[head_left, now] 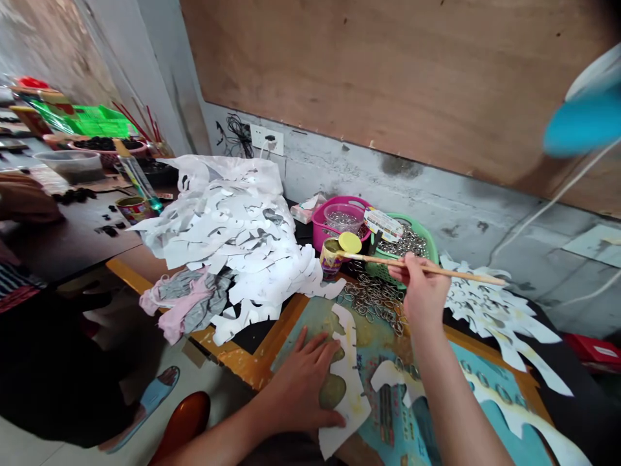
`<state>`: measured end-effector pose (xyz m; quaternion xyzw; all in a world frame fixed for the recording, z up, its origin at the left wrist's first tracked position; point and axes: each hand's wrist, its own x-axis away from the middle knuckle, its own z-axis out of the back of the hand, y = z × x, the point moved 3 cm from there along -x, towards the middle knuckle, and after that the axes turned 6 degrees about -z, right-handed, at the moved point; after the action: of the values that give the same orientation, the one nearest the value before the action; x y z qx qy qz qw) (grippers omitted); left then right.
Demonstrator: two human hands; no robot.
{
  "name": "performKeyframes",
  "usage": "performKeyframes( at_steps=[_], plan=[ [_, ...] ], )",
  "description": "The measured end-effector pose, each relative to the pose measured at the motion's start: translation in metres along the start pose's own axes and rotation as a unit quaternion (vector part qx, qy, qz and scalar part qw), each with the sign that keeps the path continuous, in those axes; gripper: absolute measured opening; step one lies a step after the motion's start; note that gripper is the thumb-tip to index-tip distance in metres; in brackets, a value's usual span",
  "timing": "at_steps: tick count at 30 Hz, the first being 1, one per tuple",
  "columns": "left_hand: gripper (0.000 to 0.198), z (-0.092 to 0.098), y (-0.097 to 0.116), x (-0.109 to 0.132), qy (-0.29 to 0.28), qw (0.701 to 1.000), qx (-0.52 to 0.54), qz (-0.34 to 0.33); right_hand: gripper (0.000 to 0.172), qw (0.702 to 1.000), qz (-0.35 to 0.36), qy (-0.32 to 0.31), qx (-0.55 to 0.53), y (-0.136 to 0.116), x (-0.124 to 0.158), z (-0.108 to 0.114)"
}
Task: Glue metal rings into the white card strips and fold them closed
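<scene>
My right hand (423, 291) is closed round a long wooden-handled brush (473, 277), whose tip reaches the mouth of a small tin (330, 264). A round yellow lid (350, 243) shows beside the tin's mouth. With fingers spread, my left hand (298, 382) lies flat at the left edge of a curved, cut-out white piece (353, 385) on the stained blue-green work surface (310, 318). Yellowish smears mark this piece. Another curved white piece (388, 375), with metal rings along its edge, is partly behind my right forearm.
White cut-outs (233, 220) are heaped at the left, with pink and grey cloth (187, 301) before them. Pink (317, 223) and green (429, 243) baskets of metal parts stand against the wall; loose metal rings (373, 301) lie in front. A person's hand (29, 197) is far left.
</scene>
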<state>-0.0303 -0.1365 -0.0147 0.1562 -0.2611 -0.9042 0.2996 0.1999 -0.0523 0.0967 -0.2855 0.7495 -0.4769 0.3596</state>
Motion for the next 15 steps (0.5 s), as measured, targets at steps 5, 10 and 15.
performKeyframes(
  at_steps=[5, 10, 15],
  plan=[
    [0.112, -0.002, 0.0, 0.0, 0.012, 1.0, -0.013, -0.01, 0.024, 0.997, -0.077, -0.013, -0.024, 0.005, 0.014, 0.047],
    [0.107, -0.001, 0.002, -0.001, 0.004, 1.0, -0.017, -0.007, 0.013, 0.988, -0.111, -0.07, -0.086, -0.006, 0.042, 0.089],
    [0.097, 0.001, 0.005, 0.003, 0.03, 0.999, -0.031, -0.009, 0.014, 0.991, -0.115, -0.053, -0.049, -0.008, 0.072, 0.122]
  ],
)
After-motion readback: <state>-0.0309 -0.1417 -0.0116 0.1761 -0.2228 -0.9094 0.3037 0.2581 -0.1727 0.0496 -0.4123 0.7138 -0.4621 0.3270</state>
